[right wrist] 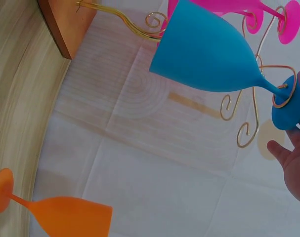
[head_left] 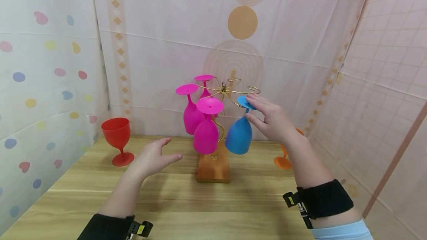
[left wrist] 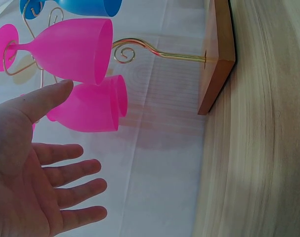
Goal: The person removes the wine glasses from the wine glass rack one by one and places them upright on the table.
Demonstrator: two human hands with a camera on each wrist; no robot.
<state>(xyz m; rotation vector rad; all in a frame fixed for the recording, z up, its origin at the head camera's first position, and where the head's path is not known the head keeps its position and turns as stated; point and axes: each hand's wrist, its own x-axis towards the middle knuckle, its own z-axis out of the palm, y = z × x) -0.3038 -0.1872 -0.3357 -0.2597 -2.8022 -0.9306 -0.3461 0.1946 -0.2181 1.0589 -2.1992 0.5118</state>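
Observation:
A blue goblet (head_left: 238, 136) hangs upside down by its foot from a gold wire rack (head_left: 224, 89) on a wooden base (head_left: 213, 167). My right hand (head_left: 271, 119) is at that foot, its fingers touching it and the thumb held apart, as the right wrist view shows. On the rack's left side hang three pink goblets (head_left: 205, 136), also upside down. My left hand (head_left: 151, 158) holds nothing, its fingers spread. It is left of the rack and below the pink goblets; in the left wrist view its thumb overlaps one pink goblet (left wrist: 73, 52).
An upright red goblet (head_left: 116, 132) stands on the wood-grain table (head_left: 173, 210) at the left. At the right, an orange goblet (right wrist: 73, 215) stands upright, partly behind my right forearm in the head view. A patterned curtain (head_left: 166, 47) hangs behind the rack.

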